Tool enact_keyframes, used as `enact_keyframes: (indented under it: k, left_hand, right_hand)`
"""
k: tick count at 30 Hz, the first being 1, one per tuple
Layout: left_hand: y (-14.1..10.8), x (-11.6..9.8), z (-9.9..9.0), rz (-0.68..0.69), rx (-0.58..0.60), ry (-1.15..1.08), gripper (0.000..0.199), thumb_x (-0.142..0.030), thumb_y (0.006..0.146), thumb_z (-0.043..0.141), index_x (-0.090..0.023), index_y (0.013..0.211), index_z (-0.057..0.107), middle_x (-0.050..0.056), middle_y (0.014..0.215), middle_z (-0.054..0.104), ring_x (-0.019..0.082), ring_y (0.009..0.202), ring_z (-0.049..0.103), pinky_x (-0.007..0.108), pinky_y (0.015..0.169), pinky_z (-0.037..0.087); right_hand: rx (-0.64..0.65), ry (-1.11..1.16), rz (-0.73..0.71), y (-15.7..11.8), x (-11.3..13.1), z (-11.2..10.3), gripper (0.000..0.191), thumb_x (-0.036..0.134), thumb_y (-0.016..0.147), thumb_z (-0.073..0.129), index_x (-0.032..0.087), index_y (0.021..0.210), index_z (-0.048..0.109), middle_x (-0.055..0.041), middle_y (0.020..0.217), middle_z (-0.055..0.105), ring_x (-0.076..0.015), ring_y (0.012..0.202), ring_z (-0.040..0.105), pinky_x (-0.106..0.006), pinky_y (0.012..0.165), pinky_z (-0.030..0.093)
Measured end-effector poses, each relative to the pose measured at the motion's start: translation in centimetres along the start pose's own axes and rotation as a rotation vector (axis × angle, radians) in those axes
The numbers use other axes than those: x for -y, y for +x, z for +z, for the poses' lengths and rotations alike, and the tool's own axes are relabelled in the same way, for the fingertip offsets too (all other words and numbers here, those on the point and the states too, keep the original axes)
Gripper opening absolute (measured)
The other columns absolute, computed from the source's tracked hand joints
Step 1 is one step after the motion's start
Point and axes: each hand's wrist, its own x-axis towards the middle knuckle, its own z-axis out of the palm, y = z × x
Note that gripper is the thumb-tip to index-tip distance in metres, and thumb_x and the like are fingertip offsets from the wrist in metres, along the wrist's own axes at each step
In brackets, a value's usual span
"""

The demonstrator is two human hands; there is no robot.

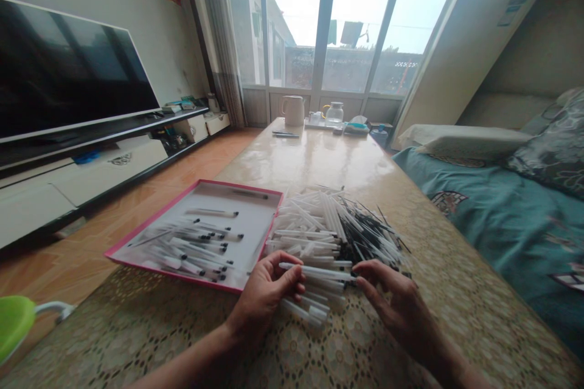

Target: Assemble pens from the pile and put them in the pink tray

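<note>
A white tube [314, 272] lies almost level across the front of the view, its long axis running left to right and tilting slightly down toward the right. The left hand [262, 301] is nearer its left end and holds it there, with the fingers closed around the plastic. The right hand [392, 298] comes in from the other side, its fingers narrowly curled at the far end; they are touching or just beside the tube, but whether they grip it cannot be told. Directly beyond and beneath the hands, a loose pile of white tubes [310, 231] and black refills [365, 234] spreads over the tabletop [310, 158]. To the left of the pile, a pink-rimmed tray [241, 187] holds a row of black-tipped pens [196, 249], its nearest corner just left of the left hand.
</note>
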Motion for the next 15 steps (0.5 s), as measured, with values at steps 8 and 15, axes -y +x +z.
enact_keyframes:
  k: [8,15]
  left_hand:
    - [-0.2,-0.2,0.1,0.012,-0.045,-0.021,0.029,-0.035,0.066,0.077,-0.014,0.079,0.061,0.000,0.061,0.064,0.010,0.053,0.058,0.019,0.047,0.045]
    - [-0.5,-0.5,0.5,0.041,-0.109,-0.038,0.027,-0.032,0.068,0.076,-0.015,0.082,0.060,-0.001,0.063,0.065,0.010,0.054,0.059,0.019,0.049,0.047]
  right_hand:
    - [-0.081,0.079,0.091,0.2,-0.4,-1.1,0.019,0.035,0.087,0.048,0.021,0.078,0.057,0.0008,0.066,0.059,-0.0149,0.061,0.055,-0.023,0.056,0.043]
    - [-0.698,0.175,0.395,0.1,-3.8,-2.9,0.021,0.040,0.080,0.054,0.019,0.078,0.053,0.0031,0.056,0.050,-0.0134,0.049,0.049,-0.024,0.049,0.041]
